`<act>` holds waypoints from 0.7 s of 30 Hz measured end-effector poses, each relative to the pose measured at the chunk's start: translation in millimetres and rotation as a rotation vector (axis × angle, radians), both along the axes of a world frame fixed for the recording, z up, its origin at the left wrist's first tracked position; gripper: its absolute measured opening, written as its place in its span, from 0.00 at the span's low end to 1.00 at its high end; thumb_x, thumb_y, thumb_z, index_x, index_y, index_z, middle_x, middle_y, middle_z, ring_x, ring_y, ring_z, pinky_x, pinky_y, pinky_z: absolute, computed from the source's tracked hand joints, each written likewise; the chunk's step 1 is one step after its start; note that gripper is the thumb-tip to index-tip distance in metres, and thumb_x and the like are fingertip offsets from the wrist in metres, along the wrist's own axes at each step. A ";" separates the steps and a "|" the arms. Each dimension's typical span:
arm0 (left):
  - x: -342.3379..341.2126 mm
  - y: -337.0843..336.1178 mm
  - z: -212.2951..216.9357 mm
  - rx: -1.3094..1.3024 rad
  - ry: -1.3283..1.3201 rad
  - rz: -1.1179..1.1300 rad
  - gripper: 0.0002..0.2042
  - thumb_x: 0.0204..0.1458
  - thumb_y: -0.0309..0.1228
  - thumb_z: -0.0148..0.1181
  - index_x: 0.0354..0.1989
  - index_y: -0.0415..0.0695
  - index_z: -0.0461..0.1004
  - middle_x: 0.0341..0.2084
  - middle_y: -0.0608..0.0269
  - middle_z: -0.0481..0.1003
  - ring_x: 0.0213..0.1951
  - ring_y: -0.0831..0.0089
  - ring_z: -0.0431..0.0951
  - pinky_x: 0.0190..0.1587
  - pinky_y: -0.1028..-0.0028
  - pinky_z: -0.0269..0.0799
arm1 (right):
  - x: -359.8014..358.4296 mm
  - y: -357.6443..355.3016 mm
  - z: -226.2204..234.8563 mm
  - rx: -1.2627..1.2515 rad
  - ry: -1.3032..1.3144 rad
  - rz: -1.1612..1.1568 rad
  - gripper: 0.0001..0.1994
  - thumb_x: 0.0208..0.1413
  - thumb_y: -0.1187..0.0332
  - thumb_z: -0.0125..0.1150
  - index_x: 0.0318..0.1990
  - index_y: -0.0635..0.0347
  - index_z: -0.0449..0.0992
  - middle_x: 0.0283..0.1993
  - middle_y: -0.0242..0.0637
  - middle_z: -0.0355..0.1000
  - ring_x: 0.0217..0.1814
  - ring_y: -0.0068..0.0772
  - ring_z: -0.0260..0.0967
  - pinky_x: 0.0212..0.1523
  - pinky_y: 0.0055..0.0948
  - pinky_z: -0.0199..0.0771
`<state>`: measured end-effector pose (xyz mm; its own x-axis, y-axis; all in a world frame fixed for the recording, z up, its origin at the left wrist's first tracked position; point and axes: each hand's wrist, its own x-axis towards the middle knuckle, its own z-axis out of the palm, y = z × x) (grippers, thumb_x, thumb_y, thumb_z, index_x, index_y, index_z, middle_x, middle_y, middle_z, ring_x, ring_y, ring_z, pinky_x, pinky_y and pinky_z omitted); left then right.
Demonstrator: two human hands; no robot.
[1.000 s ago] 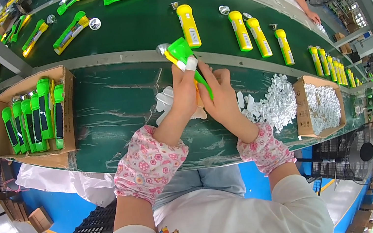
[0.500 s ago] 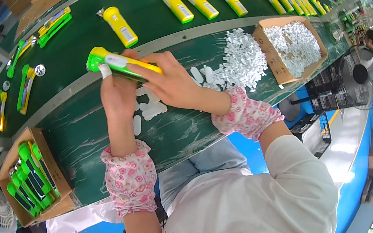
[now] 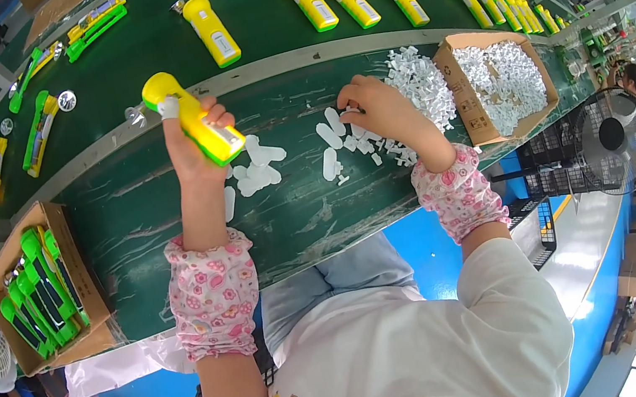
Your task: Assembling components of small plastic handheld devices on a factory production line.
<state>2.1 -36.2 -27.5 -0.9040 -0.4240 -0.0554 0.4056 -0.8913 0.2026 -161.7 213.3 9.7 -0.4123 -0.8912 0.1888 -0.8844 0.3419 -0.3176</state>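
Note:
My left hand [image 3: 194,162] is wrapped round a yellow and green flashlight [image 3: 195,120], which it holds tilted above the bench, yellow side up. A white wrap covers part of the thumb. Further right, my right hand [image 3: 387,108] is closed, fingertips pinched together low over the bench; what they hold, if anything, is hidden. Beside it lies a heap of small white plastic pieces [image 3: 422,87]. Flat white oval pieces [image 3: 328,135] lie just left of its fingers, and another loose group of white oval pieces [image 3: 258,177] is near the flashlight.
A cardboard box [image 3: 474,107] of small white pieces stands right of the heap. At the left, a cardboard box [image 3: 89,277] holds green flashlight parts. Several yellow flashlights [image 3: 310,1] lie on the green belt [image 3: 254,27] beyond the metal rail. A black fan [image 3: 611,134] stands at right.
My right hand has left the flashlight and moved right to the white pieces. My left hand still grips the flashlight, now turned so its yellow face shows.

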 end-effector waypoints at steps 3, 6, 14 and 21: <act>-4.7 3.3 0.9 -0.051 -0.089 0.102 0.23 0.57 0.42 0.55 0.52 0.39 0.61 0.37 0.54 0.68 0.43 0.60 0.71 0.50 0.61 0.69 | -6.0 -7.7 -1.7 0.111 -0.167 -0.019 0.06 0.43 0.71 0.65 0.30 0.57 0.75 0.34 0.40 0.67 0.42 0.44 0.67 0.41 0.37 0.70; -5.5 7.0 -3.7 -0.160 -0.134 0.134 0.19 0.62 0.37 0.48 0.55 0.39 0.59 0.40 0.53 0.70 0.44 0.61 0.72 0.53 0.61 0.66 | -7.4 -12.2 -4.1 -0.097 0.092 0.162 0.05 0.43 0.75 0.63 0.29 0.58 0.75 0.35 0.44 0.65 0.36 0.44 0.66 0.39 0.36 0.70; -9.0 37.9 22.5 -0.535 -0.181 0.128 0.18 0.64 0.34 0.41 0.59 0.40 0.53 0.47 0.47 0.71 0.48 0.55 0.76 0.50 0.60 0.74 | -6.1 -50.2 56.8 0.088 -0.440 0.197 0.05 0.49 0.76 0.61 0.32 0.60 0.71 0.29 0.32 0.63 0.30 0.24 0.64 0.31 0.23 0.64; -9.7 37.2 15.2 -0.433 -0.187 0.220 0.17 0.61 0.29 0.46 0.55 0.36 0.56 0.48 0.49 0.70 0.52 0.54 0.73 0.53 0.62 0.70 | -20.1 -57.1 13.6 0.178 -0.600 0.274 0.04 0.52 0.77 0.57 0.35 0.61 0.70 0.29 0.28 0.67 0.31 0.18 0.64 0.32 0.20 0.65</act>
<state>-7.5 1.0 -12.3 -0.7823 -0.6227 0.0155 0.4957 -0.6073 0.6209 -181.8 156.1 23.3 -0.1548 -0.9747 -0.1615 -0.6350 0.2234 -0.7395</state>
